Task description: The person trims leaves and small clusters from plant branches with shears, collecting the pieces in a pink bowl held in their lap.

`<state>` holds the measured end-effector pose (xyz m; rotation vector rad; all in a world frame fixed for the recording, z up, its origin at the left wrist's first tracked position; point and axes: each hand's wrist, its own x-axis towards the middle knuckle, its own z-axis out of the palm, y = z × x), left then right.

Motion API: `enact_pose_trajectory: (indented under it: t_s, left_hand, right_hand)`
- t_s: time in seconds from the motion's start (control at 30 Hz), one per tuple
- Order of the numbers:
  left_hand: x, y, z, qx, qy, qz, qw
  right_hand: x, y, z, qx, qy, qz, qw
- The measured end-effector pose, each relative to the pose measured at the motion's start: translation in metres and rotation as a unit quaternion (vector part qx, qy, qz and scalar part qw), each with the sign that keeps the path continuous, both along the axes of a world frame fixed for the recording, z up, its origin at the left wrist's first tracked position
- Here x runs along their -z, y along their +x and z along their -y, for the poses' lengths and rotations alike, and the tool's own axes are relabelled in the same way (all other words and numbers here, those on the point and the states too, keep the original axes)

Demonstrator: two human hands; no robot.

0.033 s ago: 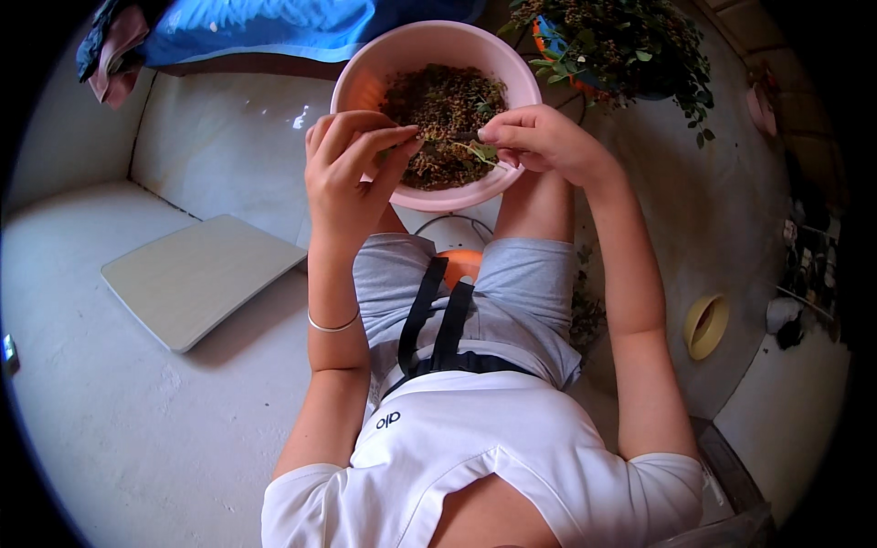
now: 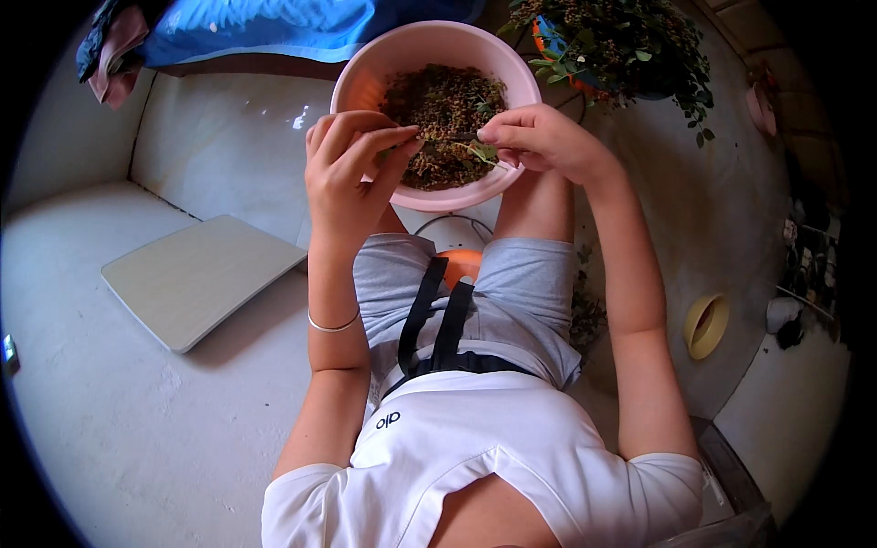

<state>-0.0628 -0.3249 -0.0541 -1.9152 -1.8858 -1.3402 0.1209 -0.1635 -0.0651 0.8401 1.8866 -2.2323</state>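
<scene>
Between my hands a thin dark twig (image 2: 450,139) with a few green leaves is stretched across the pink basin (image 2: 352,78). My left hand (image 2: 350,169) is closed in a pinch at the twig's left end, a silvery bangle on that forearm. At the other end my right hand (image 2: 553,142) pinches the twig between thumb and fingers. Below them, the basin holds a heap of small brownish berries (image 2: 438,105) mixed with bits of green leaf. Exactly what lies between the left fingertips is too small to make out clearly.
Beyond the basin to the right, leafy branches with berry clusters (image 2: 630,46) overhang an orange and blue container. A pale flat board (image 2: 206,279) lies on the left. A yellow bowl (image 2: 706,326) sits at right. Blue cloth (image 2: 265,32) covers something at the far left.
</scene>
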Motion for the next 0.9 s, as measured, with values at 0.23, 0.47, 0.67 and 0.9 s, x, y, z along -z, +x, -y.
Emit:
enact_pose_trajectory:
  t_s: [0.23, 0.47, 0.67, 0.9]
  left_hand:
    - [-0.003, 0.002, -0.003, 0.022, -0.01, -0.009, 1.0]
    - [0.002, 0.002, -0.003, 0.004, -0.021, -0.017, 1.0]
    - [0.004, -0.001, -0.001, 0.014, -0.018, -0.013, 1.0]
    - [0.0, 0.0, -0.001, 0.017, -0.01, -0.005, 1.0]
  right_hand:
    - [-0.005, -0.01, -0.009, -0.041, 0.045, 0.004, 0.998]
    - [-0.005, -0.009, -0.011, -0.072, 0.107, -0.017, 0.992]
    - [0.007, -0.012, -0.009, -0.075, 0.136, -0.037, 0.987]
    - [0.01, -0.01, -0.006, -0.026, 0.031, 0.017, 0.999]
